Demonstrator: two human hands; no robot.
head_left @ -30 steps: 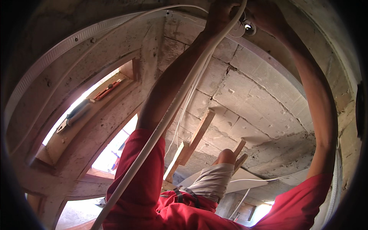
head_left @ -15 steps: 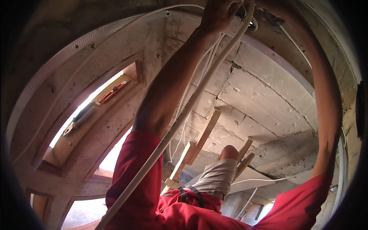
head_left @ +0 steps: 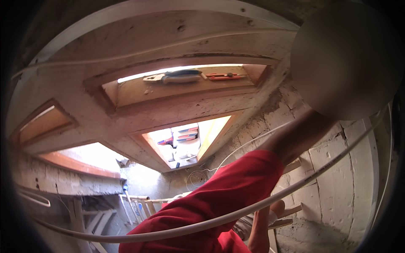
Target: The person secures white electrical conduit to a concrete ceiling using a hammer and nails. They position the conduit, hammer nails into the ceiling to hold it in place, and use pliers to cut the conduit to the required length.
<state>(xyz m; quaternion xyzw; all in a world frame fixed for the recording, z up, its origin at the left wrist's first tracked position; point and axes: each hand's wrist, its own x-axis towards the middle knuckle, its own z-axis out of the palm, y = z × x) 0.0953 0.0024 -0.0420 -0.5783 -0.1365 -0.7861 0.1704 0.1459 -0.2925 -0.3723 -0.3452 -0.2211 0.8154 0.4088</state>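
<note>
Rough, pale walls (head_left: 316, 202) curve around a sunlit room, with slanted window openings (head_left: 183, 145) at the left and centre. On one opening's ledge (head_left: 147, 95) lie dark-handled pliers (head_left: 181, 76) and, just beside them, a slim red tool (head_left: 225, 76). Thin white cable (head_left: 181, 42) runs along the wall above. Closer to the viewer, a thick white cable (head_left: 236, 214) sweeps from lower left to upper right, crossing in front of the person's red left sleeve (head_left: 228, 185). The left forearm (head_left: 301, 130) reaches upper right, where a round grey blur (head_left: 344, 61) hides the left hand; whether its fingers grasp anything cannot be told. The right hand is out of sight, its fingers likewise unreadable.
</note>
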